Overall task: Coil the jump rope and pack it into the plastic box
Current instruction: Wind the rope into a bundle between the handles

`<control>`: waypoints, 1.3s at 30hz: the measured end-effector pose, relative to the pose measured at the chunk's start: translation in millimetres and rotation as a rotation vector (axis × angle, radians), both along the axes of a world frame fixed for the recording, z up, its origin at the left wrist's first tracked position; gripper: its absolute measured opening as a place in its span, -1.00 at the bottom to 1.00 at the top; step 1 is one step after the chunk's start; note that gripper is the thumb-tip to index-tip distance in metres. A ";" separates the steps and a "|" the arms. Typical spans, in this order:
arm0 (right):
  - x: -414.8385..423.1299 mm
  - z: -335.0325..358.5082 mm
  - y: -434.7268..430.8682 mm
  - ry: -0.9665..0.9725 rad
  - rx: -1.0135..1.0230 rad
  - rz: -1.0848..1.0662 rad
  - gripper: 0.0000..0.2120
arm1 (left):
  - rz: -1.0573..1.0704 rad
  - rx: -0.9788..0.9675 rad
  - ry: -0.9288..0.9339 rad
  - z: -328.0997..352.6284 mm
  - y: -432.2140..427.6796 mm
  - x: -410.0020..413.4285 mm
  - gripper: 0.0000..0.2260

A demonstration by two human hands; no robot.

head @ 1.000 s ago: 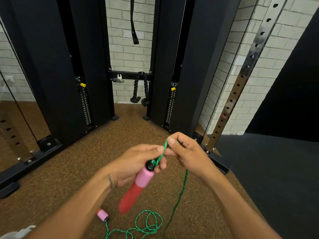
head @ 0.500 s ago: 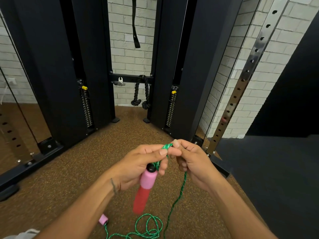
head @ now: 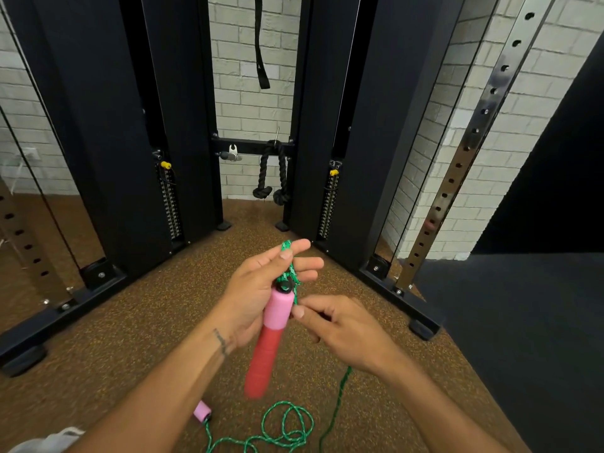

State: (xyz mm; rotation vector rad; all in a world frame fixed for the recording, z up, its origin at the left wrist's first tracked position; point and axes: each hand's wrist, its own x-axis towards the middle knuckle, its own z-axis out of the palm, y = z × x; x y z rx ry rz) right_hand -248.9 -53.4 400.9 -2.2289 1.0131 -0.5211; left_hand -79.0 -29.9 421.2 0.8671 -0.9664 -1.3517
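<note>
1. The person stands over a speckled brown floor (head: 137, 328) in front of a black cable machine (head: 108, 132), both bare arms reaching forward.
2. The left hand (head: 251, 292) holds the upper, pale pink end of a jump rope handle (head: 269, 335) against its palm, thumb and fingers curled loosely around the top (not a tight fist; the fingertips spread past the handle).
3. The handle hangs tilted, its red lower part pointing down toward the floor, its black cap up by the left fingers.
4. A short fold of the green rope (head: 289, 429) sticks up between the left thumb and forefinger, just above the cap.
5. The right hand (head: 340, 328) sits just beside the handle, thumb and forefinger pinched together on the rope where it runs down along the pink part.
6. Below the right wrist the rope drops away to the floor and joins a loose tangle of loops lying near the bottom edge of the view.
7. The second handle (head: 202, 411) lies on the floor beside that tangle, partly hidden behind the left forearm (only its pink end shows).
8. A black knotted rope attachment (head: 273, 178) hangs from the crossbar between the two weight stacks, well apart from the hands.
9. White brick wall (head: 251, 106) shows behind the machine; dark matting (head: 523, 322) covers the floor to the right.
</note>
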 end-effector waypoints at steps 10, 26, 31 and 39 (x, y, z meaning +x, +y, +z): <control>-6.9 17.6 -7.2 -0.451 0.054 0.008 -0.76 | -0.146 -0.035 -0.539 -1.2 4.7 -1.9 -0.73; -13.0 6.5 -21.2 -0.539 0.274 -0.128 -0.75 | -0.291 -0.064 -0.167 -1.2 6.4 -0.8 -0.76; -1.3 -3.5 -18.8 -0.426 0.400 -0.127 -0.76 | -0.200 -0.058 -0.021 -1.6 5.6 1.3 -0.75; 7.4 -2.1 -12.5 -0.442 0.456 -0.170 -0.74 | -0.187 -0.026 0.007 1.2 3.3 1.6 -0.66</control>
